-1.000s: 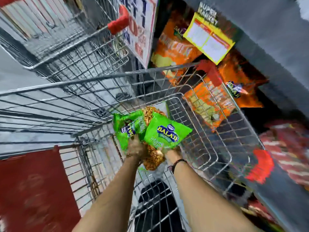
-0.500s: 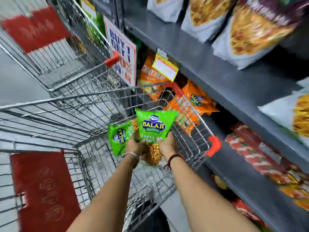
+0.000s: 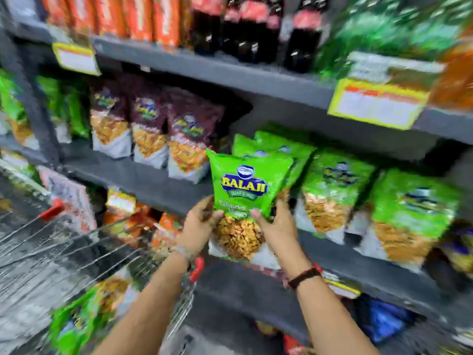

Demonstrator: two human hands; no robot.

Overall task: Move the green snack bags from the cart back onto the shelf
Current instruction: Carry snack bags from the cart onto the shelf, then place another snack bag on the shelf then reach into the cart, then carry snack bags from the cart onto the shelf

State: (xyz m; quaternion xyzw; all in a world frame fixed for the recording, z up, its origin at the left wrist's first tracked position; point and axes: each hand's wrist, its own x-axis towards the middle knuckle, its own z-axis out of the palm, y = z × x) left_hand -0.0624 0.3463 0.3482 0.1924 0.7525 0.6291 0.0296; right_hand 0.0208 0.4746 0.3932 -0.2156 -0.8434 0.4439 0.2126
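Observation:
I hold a green snack bag upright between both hands, in front of the grey middle shelf. My left hand grips its lower left side and my right hand grips its lower right side. Right behind it stand matching green bags in a row on that shelf. Another green bag lies in the wire cart at the lower left, blurred.
Maroon snack bags stand on the shelf left of the green row. Dark bottles and orange packs fill the shelf above, with yellow price tags on its edge. Orange bags sit on the shelf below, beyond the cart's red-tipped corner.
Both hands have lifted the green bag out of the cart and up to the shelf's green row. The other green bag stayed in the cart. The view swung up towards the shelves.

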